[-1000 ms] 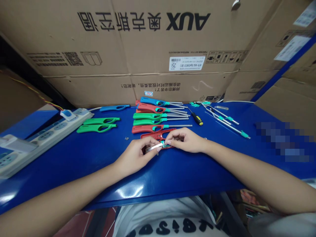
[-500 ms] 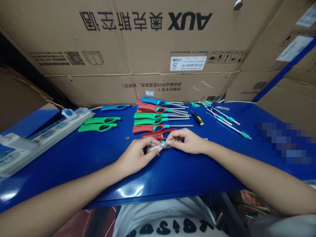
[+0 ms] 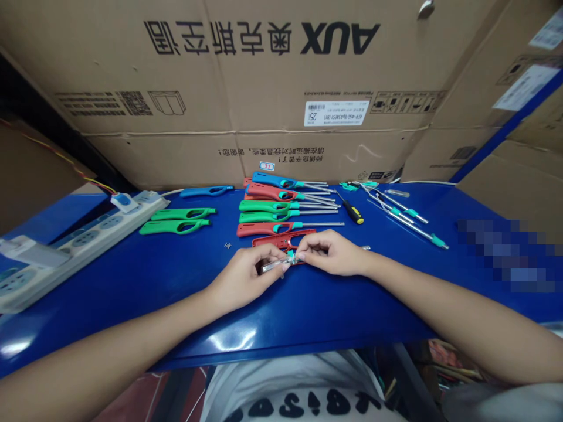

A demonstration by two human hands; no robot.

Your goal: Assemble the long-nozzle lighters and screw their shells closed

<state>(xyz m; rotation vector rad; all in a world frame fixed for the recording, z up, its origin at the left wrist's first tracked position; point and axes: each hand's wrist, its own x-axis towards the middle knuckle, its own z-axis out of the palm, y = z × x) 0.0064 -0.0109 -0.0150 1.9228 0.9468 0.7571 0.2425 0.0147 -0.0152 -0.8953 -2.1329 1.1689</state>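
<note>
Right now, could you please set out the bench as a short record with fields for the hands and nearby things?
Left hand: holds a slim clear part
Right hand: thumb and finger at a teal piece; grip unclear
Just beyond hands: red casing half, partly covered
Farther back: row of lighters, red, green and blue
Screwdriver: black and yellow, right of the lighters
Far left: power strip
</note>
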